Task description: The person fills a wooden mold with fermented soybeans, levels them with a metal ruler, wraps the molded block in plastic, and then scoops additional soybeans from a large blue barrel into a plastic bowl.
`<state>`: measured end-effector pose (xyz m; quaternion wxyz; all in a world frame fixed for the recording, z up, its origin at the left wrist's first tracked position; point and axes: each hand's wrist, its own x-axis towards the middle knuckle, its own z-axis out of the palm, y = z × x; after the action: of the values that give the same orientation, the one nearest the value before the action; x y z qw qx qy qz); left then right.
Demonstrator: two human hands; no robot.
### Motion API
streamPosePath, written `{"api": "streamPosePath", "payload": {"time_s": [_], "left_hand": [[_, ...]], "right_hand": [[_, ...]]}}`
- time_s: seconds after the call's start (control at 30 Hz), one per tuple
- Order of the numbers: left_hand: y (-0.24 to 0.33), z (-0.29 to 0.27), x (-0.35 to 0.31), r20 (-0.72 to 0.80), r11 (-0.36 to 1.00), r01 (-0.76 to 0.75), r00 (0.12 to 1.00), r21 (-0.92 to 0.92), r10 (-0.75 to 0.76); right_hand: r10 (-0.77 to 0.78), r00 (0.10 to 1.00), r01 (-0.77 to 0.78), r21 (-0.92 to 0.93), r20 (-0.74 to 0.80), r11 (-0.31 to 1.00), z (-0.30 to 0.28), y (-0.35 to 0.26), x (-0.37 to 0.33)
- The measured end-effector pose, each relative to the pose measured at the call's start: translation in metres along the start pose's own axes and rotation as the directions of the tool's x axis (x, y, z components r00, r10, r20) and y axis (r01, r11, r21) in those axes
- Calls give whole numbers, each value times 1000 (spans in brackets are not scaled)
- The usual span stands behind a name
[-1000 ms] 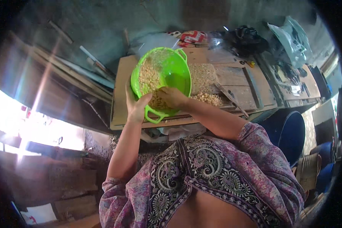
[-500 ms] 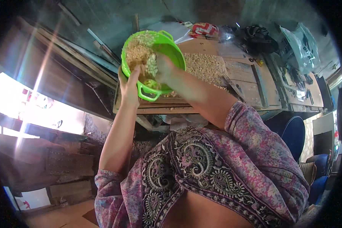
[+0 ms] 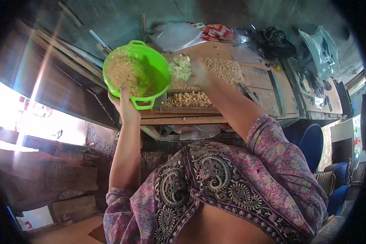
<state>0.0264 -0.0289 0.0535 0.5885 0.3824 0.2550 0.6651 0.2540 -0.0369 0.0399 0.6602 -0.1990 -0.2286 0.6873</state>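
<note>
A bright green plastic basin (image 3: 160, 63) with two loop handles is tilted above the left end of the worktable. Tan crumbly pieces (image 3: 122, 67) line its left side. My left hand (image 3: 125, 99) grips the basin's near left rim, thumb over the inside. Just right of the basin, my right hand (image 3: 198, 73) is blurred, cupped around a handful of pale, crumbly pieces (image 3: 179, 67); its fingers are partly hidden. Below it lies a wooden tray holding chunky golden pieces (image 3: 189, 99) at the near edge and a flat layer of finer tan pieces (image 3: 223, 71) farther right.
Wooden boards (image 3: 258, 83) continue the table to the right. Clear plastic sheets (image 3: 177, 36) and a red-and-white packet (image 3: 217, 31) lie at the back. A clear plastic bag (image 3: 321, 51) hangs far right. A dark blue chair (image 3: 311, 142) stands at the table's near right.
My right hand has come out of the basin with the pale handful and is now over the tray. My left hand has drawn the basin left, uncovering the golden chunks.
</note>
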Motion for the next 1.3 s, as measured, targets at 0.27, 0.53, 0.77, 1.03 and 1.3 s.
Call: {"api": "streamPosePath", "payload": {"time_s": [0.27, 0.53, 0.77, 1.03, 1.3], "left_hand": [[3, -34, 11, -9, 999, 0, 1000, -52, 0], [-13, -67, 23, -50, 995, 53, 997, -85, -57], [-42, -96, 37, -110, 945, 270, 950, -185, -293], [-58, -103, 31, -177, 878, 399, 875, -265, -451], [-64, -114, 32, -237, 885, 423, 855, -193, -461]], "right_hand": [[-39, 976, -182, -909, -212, 374, -42, 51, -7], [-74, 988, 102, -941, 133, -322, -7, 47, -29], [84, 994, 101, -797, 63, -596, -8, 54, -34], [212, 955, 294, -761, 208, -579, -12, 82, -19], [181, 975, 220, -700, 131, -679, -4, 57, -36]]}}
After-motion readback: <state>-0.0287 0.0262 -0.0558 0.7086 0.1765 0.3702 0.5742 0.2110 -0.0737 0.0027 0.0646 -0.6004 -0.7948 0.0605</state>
